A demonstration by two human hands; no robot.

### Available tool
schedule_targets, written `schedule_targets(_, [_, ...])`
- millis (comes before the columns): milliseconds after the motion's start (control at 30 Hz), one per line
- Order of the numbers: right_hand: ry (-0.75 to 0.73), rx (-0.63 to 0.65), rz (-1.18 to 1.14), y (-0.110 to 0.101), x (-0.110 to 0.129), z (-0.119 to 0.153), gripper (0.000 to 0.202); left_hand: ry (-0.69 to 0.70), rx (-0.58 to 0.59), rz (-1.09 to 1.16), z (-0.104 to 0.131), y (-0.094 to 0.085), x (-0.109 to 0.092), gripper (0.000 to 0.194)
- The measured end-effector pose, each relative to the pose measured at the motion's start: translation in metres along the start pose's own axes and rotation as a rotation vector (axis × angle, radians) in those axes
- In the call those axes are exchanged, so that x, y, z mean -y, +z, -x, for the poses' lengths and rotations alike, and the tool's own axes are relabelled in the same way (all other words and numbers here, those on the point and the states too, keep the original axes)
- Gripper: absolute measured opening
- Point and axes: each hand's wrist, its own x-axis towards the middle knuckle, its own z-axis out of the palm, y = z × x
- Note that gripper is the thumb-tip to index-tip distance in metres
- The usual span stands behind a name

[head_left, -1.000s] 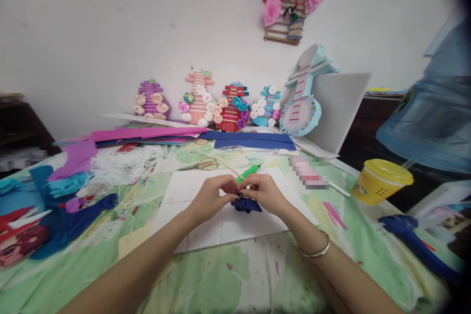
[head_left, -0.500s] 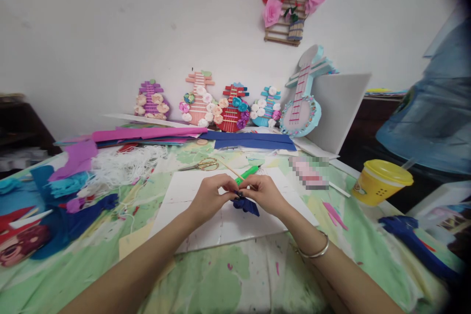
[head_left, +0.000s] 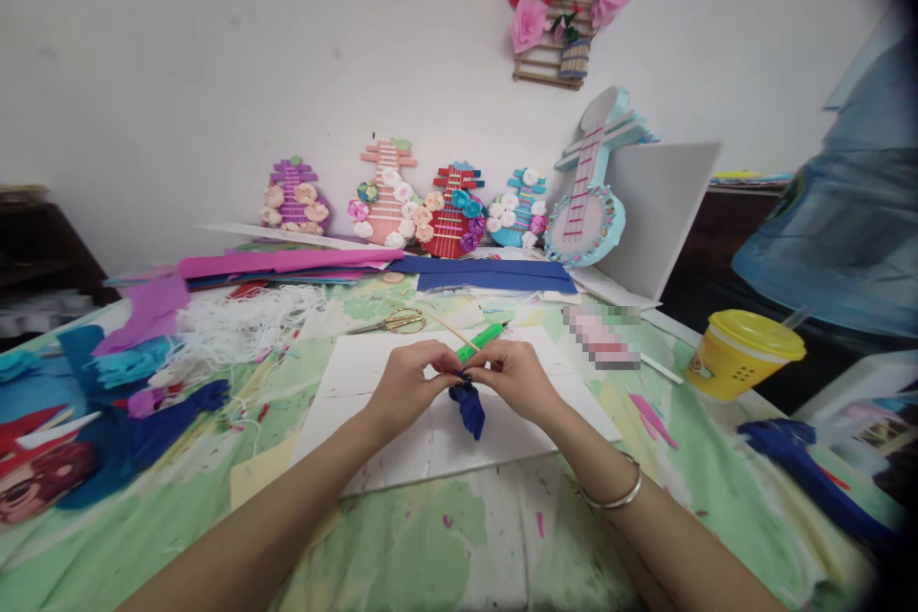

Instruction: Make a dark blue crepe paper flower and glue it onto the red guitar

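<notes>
Above a white foam board (head_left: 402,445), my left hand (head_left: 420,375) and my right hand (head_left: 511,375) meet fingertip to fingertip. Both are closed in a pinch on the top edge of a gathered piece of dark blue crepe paper (head_left: 470,411), whose loose end hangs down between them. Just behind my fingers lie a green utility knife (head_left: 484,341) and a thin wooden stick (head_left: 451,329). Gold-handled scissors (head_left: 403,320) rest past the board's far left edge. My fingers hide the pinched part of the paper.
White string (head_left: 251,330) and coloured paper scraps (head_left: 147,316) are heaped at left. Folded blue paper (head_left: 494,275) lies at the back, before several decorated lute-shaped crafts (head_left: 449,215). At right stand a yellow lidded cup (head_left: 746,354) and a blue glue gun (head_left: 810,478).
The loose end of the blue paper has swung from pointing right to hanging downward. My hands stay in almost the same place, still pinching.
</notes>
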Motion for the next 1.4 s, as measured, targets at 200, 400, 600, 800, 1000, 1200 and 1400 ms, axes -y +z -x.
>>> schedule_targets(200, [-0.031,0.025,0.069,0.0,0.003,0.002,0.007,-0.01,0.004,-0.015,0.0,0.0,-0.001,0.004])
schedule_targets(400, [-0.076,0.015,0.127,-0.001,0.01,0.005,0.009,-0.033,0.006,-0.01,-0.001,-0.001,-0.001,0.004])
schedule_targets(600, [-0.122,0.011,0.143,-0.002,0.009,0.005,0.012,-0.029,0.029,-0.018,-0.001,-0.001,-0.001,0.004])
schedule_targets(800, [-0.111,0.017,0.078,-0.001,0.009,0.006,0.012,-0.069,0.016,0.013,-0.002,-0.001,-0.001,0.003])
schedule_targets(1000, [0.092,0.075,-0.249,0.002,0.006,0.004,0.007,-0.162,0.059,0.185,-0.003,-0.002,-0.002,0.006])
schedule_targets(1200, [0.117,0.106,-0.413,0.004,0.005,0.002,0.01,-0.234,0.092,0.282,-0.004,-0.002,-0.004,0.004])
schedule_targets(1400, [0.08,0.101,-0.483,0.006,-0.002,0.001,0.01,-0.295,0.151,0.461,-0.003,0.001,0.001,0.007])
